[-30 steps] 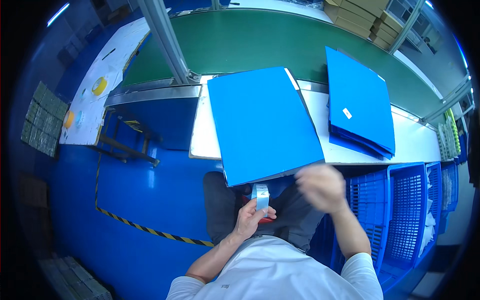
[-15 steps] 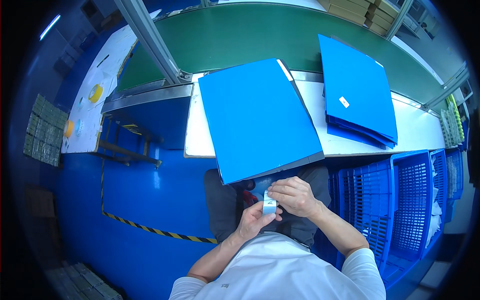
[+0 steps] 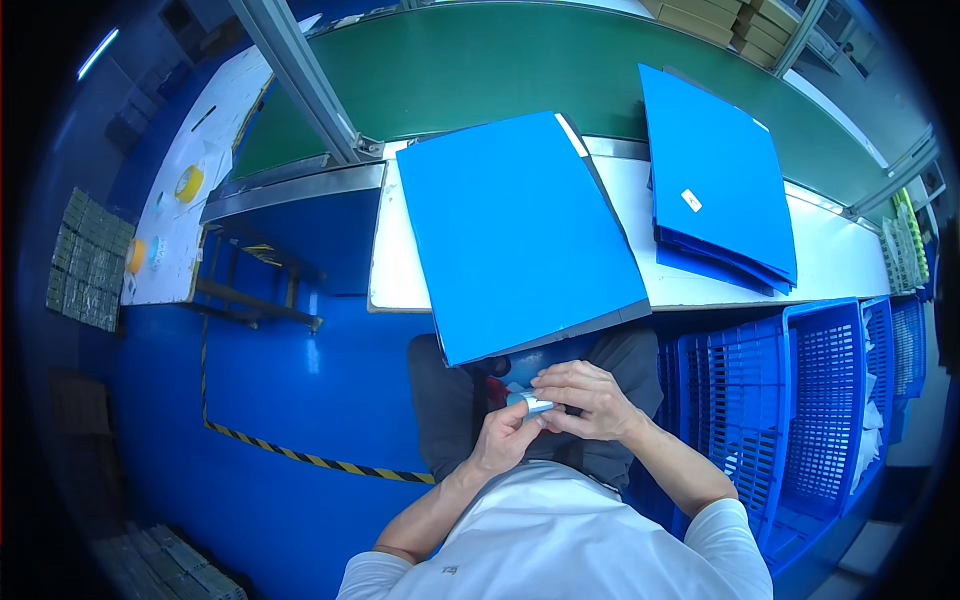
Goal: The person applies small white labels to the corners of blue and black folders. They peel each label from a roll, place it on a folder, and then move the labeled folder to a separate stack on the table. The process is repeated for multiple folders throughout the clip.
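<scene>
Right hand point(image 3: 590, 398) now closed over small label piece point(image 3: 530, 403), left hand point(image 3: 508, 435) beneath

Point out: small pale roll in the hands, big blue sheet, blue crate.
small pale roll point(image 3: 533, 403), head view, its exposed end between the fingers
big blue sheet point(image 3: 520, 230), head view, middle of its top face
blue crate point(image 3: 835, 400), head view, slatted side wall

White worktable point(image 3: 400, 270), long, edged by a green conveyor belt point(image 3: 520, 60) along the far side. Flat on the table, a large blue sheet point(image 3: 520, 230), near corner jutting past the front edge. To the right, well apart from it, a stack of similar blue sheets point(image 3: 720, 170), a small white label on top. At the far right end, some pale and yellow-green items point(image 3: 905, 250), probably papers, too bent by the lens to tell.
</scene>
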Demonstrator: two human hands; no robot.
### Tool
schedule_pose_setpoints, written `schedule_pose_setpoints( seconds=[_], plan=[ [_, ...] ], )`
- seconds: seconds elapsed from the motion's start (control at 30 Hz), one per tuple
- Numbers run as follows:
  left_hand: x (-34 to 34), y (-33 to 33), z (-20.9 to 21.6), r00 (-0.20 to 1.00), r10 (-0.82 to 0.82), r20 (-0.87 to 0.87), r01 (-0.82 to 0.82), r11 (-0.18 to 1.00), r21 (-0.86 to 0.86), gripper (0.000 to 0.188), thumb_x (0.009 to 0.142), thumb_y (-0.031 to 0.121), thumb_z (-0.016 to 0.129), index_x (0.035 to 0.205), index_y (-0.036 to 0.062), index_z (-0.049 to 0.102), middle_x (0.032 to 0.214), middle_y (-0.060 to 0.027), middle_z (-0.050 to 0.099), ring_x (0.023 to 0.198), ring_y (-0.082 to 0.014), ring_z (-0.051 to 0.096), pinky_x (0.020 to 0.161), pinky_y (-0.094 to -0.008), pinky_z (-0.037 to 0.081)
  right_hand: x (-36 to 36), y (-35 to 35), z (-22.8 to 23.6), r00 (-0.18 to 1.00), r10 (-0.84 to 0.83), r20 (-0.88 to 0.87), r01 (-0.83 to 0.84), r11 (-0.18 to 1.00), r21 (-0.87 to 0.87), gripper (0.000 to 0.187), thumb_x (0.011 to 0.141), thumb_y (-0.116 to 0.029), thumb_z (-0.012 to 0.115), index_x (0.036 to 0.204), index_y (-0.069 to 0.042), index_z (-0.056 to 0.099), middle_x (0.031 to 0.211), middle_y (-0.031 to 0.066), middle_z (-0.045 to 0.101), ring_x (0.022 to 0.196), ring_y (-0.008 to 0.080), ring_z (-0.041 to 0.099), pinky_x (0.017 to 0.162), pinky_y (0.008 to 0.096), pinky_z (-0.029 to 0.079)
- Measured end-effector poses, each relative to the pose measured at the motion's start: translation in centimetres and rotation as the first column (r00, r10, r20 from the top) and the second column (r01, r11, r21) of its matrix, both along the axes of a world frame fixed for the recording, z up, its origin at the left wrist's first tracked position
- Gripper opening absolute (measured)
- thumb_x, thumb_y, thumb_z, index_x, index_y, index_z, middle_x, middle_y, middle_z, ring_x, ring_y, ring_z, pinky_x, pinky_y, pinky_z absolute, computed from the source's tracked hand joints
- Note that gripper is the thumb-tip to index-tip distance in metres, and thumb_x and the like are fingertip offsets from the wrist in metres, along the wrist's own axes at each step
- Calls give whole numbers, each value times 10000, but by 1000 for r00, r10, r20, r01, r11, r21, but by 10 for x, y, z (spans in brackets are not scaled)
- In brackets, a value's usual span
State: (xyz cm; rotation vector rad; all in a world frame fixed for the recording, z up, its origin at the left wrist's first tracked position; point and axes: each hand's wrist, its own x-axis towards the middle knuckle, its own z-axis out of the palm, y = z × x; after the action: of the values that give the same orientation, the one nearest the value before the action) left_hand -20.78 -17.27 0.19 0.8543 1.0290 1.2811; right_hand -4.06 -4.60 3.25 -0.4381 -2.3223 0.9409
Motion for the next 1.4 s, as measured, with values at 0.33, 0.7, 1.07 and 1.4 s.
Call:
schedule_pose_setpoints(
  seconds=[0.33,0.7,1.07,1.4],
  plan=[
    [-3,-3,-18,981,-44,-187,38,999,-31,211,1001,6,523,1095,-30,709,1007,-103,770,922,-139,727,820,-284,561,-1,-1,-3,1000,-5,-20,2,990,-138,188,884,-109,757,1047,-24,795,1053,105,781,1008,257,730,893,390,573],
    [-4,-4,-25,1000,-23,-14,21,992,-126,330,1004,-12,493,1287,-31,662,1053,-127,750,964,-189,747,884,-320,597,-45,29,49,961,-163,-225,179,982,55,176,810,9,780,982,-24,767,1012,98,765,932,252,732,765,354,561],
    [-11,-13,-42,1000,19,-15,-21,983,-184,314,1009,10,507,1272,-35,672,1070,-149,736,954,-205,740,882,-330,604,-102,67,49,969,-92,228,-23,889,457,402,868,-283,799,1196,-59,732,1341,115,671,1294,292,596,1040,446,468],
    [-13,-4,-42,999,-24,-46,15,982,-188,294,1006,25,514,1235,-33,689,1061,-128,746,944,-190,745,867,-320,598,-85,53,74,903,32,428,-197,918,345,732,810,-422,834,1372,-3,621,1507,185,556,1447,337,476,1192,505,367]
  ],
)
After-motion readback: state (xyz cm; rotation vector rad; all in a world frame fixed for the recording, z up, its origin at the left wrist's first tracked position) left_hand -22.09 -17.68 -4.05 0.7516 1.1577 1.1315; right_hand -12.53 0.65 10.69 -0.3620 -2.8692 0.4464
